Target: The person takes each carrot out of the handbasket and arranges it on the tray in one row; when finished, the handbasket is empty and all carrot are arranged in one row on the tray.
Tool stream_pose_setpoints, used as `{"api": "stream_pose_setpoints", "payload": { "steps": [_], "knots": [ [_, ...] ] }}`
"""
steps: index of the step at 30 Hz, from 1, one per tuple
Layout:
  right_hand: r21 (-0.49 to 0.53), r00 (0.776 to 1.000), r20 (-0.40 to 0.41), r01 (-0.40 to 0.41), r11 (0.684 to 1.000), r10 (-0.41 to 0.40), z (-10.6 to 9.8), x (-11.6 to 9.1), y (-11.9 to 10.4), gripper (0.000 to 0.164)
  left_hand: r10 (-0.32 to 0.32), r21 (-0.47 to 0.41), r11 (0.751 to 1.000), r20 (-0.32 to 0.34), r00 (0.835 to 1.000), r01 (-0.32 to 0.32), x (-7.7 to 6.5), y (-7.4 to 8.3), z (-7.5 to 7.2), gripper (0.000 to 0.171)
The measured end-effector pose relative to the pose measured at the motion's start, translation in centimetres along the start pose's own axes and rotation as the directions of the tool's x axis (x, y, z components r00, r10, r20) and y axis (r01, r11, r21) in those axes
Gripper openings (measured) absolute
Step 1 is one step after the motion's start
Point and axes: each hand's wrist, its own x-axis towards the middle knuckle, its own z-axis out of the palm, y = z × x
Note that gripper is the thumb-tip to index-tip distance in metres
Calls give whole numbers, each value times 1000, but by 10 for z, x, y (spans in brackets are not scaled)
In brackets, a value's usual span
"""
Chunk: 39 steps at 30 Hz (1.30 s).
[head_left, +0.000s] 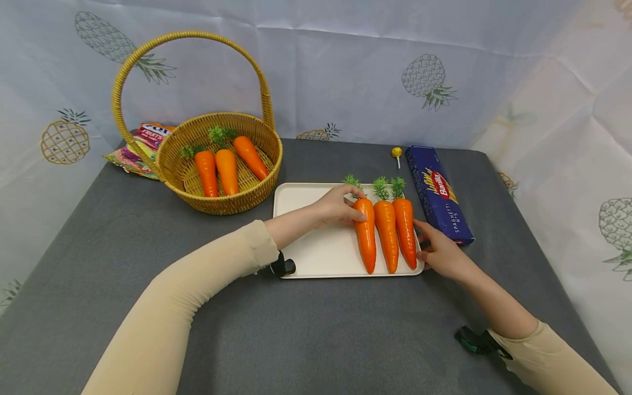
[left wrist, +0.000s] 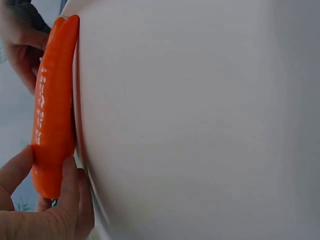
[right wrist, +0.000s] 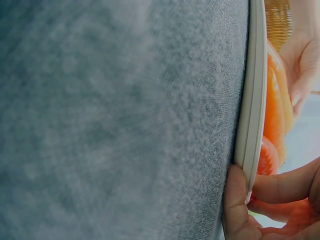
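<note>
Three orange carrots with green tops lie side by side on the right part of a cream tray [head_left: 316, 255]. My left hand [head_left: 338, 206] pinches the upper end of the leftmost carrot [head_left: 366, 241] between thumb and fingers. Right of it are the middle carrot [head_left: 387, 236] and the rightmost carrot [head_left: 405, 230]. At the tray's right edge, my right hand [head_left: 441, 251] grips the rim, with the thumb outside and fingers over it in the right wrist view. The left wrist view shows the pinched carrot [left wrist: 54, 105] close up.
A wicker basket [head_left: 217, 206] with a tall handle holds three more carrots at the back left. Behind it lies a colourful snack bag [head_left: 135, 153]. A blue spaghetti box [head_left: 439, 195] lies right of the tray, beside a yellow lollipop [head_left: 396, 152].
</note>
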Motion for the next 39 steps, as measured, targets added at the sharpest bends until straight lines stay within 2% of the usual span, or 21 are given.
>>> {"api": "stream_pose_setpoints", "payload": {
  "steps": [10,20,39],
  "knots": [
    [-9,1000,-2,-1,1000,1,0,0,1,78,27,126,992,-19,999,-24,2,-2,1,52],
    [7,1000,2,10,1000,-10,0,0,1,79,48,122,992,-31,998,-44,2,-4,3,51],
    [-6,1000,0,7,1000,-7,0,0,2,79,26,141,990,-58,998,-17,-1,0,-1,53]
  ]
}}
